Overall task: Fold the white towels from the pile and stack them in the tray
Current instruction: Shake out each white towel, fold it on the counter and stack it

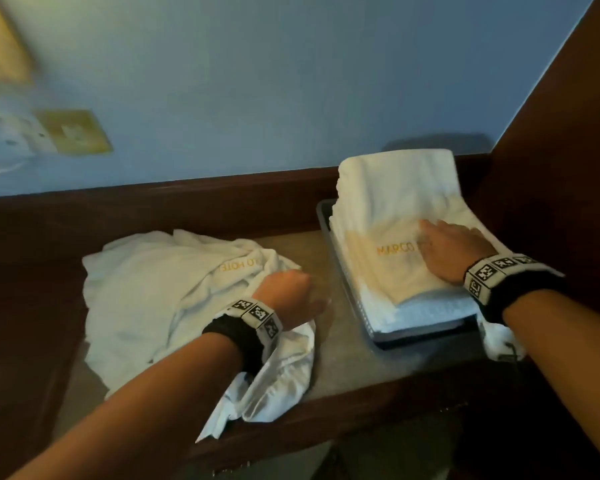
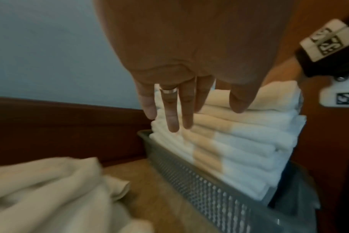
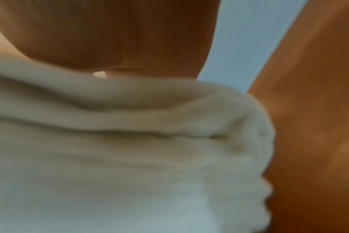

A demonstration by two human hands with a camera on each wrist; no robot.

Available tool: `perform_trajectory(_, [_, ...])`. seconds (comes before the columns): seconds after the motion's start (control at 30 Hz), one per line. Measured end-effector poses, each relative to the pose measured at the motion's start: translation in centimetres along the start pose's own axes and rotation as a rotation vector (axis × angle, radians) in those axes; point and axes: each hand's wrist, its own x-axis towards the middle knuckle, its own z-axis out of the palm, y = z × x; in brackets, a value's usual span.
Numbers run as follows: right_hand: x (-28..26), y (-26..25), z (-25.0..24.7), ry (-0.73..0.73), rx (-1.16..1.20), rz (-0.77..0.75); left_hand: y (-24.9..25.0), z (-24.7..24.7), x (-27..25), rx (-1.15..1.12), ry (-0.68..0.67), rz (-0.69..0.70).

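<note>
1. Wall fittings [image 1: 73, 135], upper left: a brass-coloured plate and a pale fixture beside it, both blurred and well apart from the work.
2. Pile of unfolded towels [image 1: 153, 289], left on the counter [image 1: 329, 271]: crumpled white cloth with gold lettering uppermost, one corner hanging over the front edge. It lay within easy reach of the left arm, presumably as the supply for the next fold.
3. Left hand [image 1: 286, 289]: it hovered at the pile's right edge. The left wrist view showed the fingers [image 2: 173, 116] straight, slightly spread and holding nothing, so the hand was released, apparently poised to pick up the next towel.
4. Tray [image 2: 199, 181], right on the counter: a grey perforated tray, set close against the dark wooden side panel [image 1: 551, 168].
5. Stack of folded towels [image 1: 395, 216]: many layers rising well above the tray rim, the top towel showing gold lettering.
6. Right hand [image 1: 454, 251]: it lay flat on the top towel with fingers extended, grasping nothing, probably to press the newest layer level and steady the tall stack. The right wrist view showed only blurred cloth close under the palm.
</note>
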Motion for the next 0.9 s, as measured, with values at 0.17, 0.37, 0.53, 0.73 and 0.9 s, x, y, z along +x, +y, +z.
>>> perform_trajectory(0.17, [-3.9,-8.8,-0.2,0.105,0.260,0.045,-9.3,-0.8,-8.2,0.020,-0.044,-0.182])
perform_trajectory(0.37, [-5.3,-19.0,0.6,0.071,0.228,-0.144,-16.7,-3.5,-10.9,0.080,-0.035,-0.301])
perform_trajectory(0.53, [-2.7,-23.1,2.8,-0.037,0.304,-0.169,-19.7,-4.0,-9.2,0.062,-0.030,-0.323])
perform_trajectory(0.73, [3.5,-25.9,5.9,-0.156,0.306,-0.135,-22.6,-2.2,-5.4,0.039,-0.054,-0.316])
perform_trajectory(0.9, [8.8,-27.7,8.6,-0.251,0.363,-0.139,-24.5,-0.5,-2.2,0.011,-0.081,-0.327])
